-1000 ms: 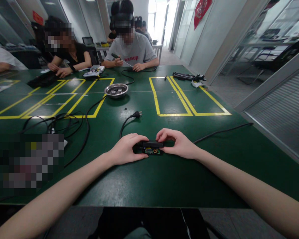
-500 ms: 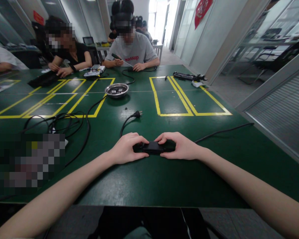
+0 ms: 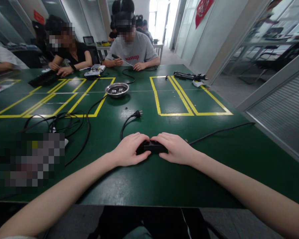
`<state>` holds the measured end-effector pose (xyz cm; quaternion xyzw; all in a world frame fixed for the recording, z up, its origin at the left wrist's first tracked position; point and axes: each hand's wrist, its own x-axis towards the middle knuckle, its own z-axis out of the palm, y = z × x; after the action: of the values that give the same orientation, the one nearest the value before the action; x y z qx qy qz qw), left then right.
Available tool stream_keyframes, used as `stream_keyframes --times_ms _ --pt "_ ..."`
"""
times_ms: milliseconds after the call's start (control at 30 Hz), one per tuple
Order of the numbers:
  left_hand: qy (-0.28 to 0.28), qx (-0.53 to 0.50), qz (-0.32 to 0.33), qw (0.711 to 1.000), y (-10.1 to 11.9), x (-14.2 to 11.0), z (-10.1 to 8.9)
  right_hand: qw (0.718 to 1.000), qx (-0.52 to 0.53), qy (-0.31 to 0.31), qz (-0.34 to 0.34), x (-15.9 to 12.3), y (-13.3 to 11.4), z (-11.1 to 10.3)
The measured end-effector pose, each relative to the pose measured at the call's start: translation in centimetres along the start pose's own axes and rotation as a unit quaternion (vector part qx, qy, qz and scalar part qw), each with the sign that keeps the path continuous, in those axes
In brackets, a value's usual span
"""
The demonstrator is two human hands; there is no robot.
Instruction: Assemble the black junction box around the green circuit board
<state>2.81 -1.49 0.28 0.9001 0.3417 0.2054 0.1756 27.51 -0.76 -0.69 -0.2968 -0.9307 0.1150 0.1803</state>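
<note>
Between my hands, low over the green table [image 3: 119,186], is a black power adapter [image 3: 154,148], a small block with cords leading off on both sides. Its left end is in my left hand [image 3: 129,150], fingers over the top and thumb on the near side. Curled over the right part, my right hand [image 3: 176,148] grips it the same way and hides that end. A black power plug [image 3: 138,114] on a short curved cord lies just beyond my left hand. Another stretch of cord [image 3: 219,131] runs off rightward past my right hand.
A metal bowl [image 3: 117,95] with small metal parts sits further back. Tangled black cables [image 3: 64,124] and a blurred-out object [image 3: 35,159] lie at left. Yellow tape [image 3: 175,115] marks the tabletop. Across it, a person in grey [image 3: 139,46] holds a screwdriver; another person works at left.
My right hand has shifted left, its fingers now reaching further over the adapter. The adapter appears turned a little, with its near side showing more. My left hand has moved slightly right.
</note>
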Motion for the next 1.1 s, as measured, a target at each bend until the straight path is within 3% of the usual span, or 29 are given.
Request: stream_keyframes --times_ms 433,833,1100 --pt "-0.010 0.119 0.018 0.993 0.0 0.3 0.8 0.999 0.004 -0.034 0.007 -0.2 -0.1 -0.5" --pt "-0.029 0.188 0.120 0.974 -0.4 0.6 0.0 0.998 0.010 -0.050 0.025 -0.3 -0.5 -1.3" --pt "-0.010 0.180 0.112 0.977 0.2 0.4 0.0 0.999 -0.041 -0.015 -0.024 -0.2 -0.6 -1.2"
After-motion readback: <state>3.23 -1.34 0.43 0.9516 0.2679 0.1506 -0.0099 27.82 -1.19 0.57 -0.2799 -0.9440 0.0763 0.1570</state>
